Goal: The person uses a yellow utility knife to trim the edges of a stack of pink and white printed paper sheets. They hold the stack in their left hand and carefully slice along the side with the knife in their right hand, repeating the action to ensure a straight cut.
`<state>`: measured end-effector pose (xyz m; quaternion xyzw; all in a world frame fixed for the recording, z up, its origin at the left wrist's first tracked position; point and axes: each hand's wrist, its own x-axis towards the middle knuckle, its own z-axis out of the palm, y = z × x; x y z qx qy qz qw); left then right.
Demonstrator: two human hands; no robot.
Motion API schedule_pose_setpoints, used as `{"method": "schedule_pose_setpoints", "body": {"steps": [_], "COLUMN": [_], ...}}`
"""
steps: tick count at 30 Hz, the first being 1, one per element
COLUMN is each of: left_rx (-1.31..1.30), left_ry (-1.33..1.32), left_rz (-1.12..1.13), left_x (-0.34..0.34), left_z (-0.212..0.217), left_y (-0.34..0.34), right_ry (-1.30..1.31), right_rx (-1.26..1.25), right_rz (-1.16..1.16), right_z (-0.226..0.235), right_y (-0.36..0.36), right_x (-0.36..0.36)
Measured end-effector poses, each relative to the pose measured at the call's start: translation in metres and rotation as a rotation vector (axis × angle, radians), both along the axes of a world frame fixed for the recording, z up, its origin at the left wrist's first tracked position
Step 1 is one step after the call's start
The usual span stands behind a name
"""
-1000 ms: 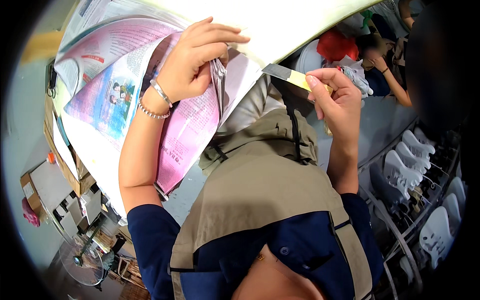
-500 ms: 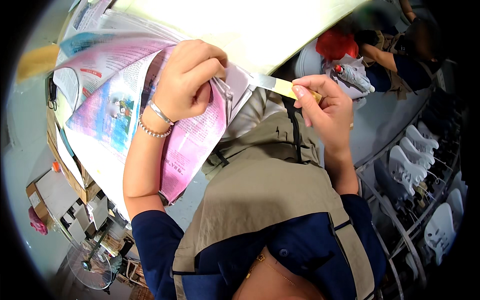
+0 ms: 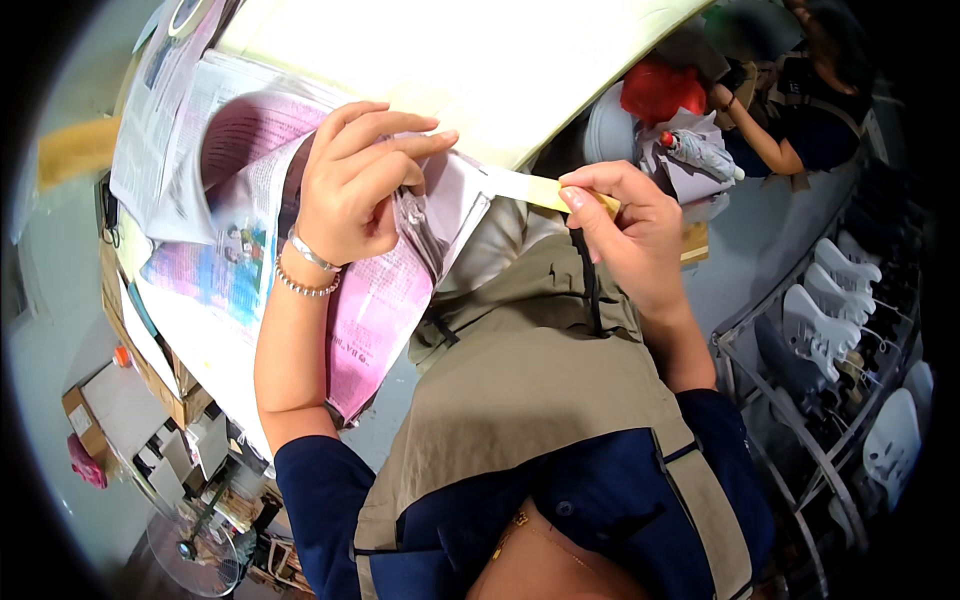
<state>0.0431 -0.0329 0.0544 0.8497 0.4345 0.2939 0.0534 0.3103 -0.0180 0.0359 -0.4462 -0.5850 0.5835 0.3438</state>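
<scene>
My right hand (image 3: 635, 215) pinches the yellow handle of a flat scraper-like tool (image 3: 543, 190) between thumb and fingers. Its pale flat end points left, toward the edge of a stack of pinkish paper sheets (image 3: 465, 200). Above these sheets is my left hand (image 3: 360, 180), several fingers stretched out and apart, the index finger bent. Under the left wrist and forearm lie printed newspaper sheets (image 3: 375, 310), pink and blue in places, one curled up. Crumpled grey edges (image 3: 425, 240) show just below the left fingers.
A pale tabletop (image 3: 470, 60) spans the top; a tape roll (image 3: 188, 15) lies at its far left. At right stand a red bag (image 3: 660, 90), a grey bin (image 3: 608, 125), and a rack of white hangers (image 3: 820, 320). Another person works at upper right. A fan (image 3: 190, 548) stands lower left.
My left hand has loosened from a closed grip, its fingers now stretched out. The raised newspaper sheet has dropped and curled. My right hand and the tool have shifted slightly left and down.
</scene>
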Motion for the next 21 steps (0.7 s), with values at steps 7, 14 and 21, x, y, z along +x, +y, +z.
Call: {"method": "schedule_pose_setpoints", "body": {"steps": [7,14,21], "left_rx": [0.032,0.019,-0.035], "left_ry": [0.016,-0.022,-0.011], "left_rz": [-0.027,-0.046,-0.025], "left_x": [0.0026,0.0024,0.0054], "left_z": [0.0082,0.0043,0.0014], "left_y": [-0.0019,-0.0015,-0.0014], "right_ry": [-0.002,0.046,0.022], "right_rx": [0.130,0.099,0.030], "right_rz": [0.023,0.052,0.069], "right_z": [-0.0048,-0.0069,-0.0067], "right_y": [0.0019,0.0025,0.0026], "right_x": [-0.0035,-0.0027,-0.0051]}}
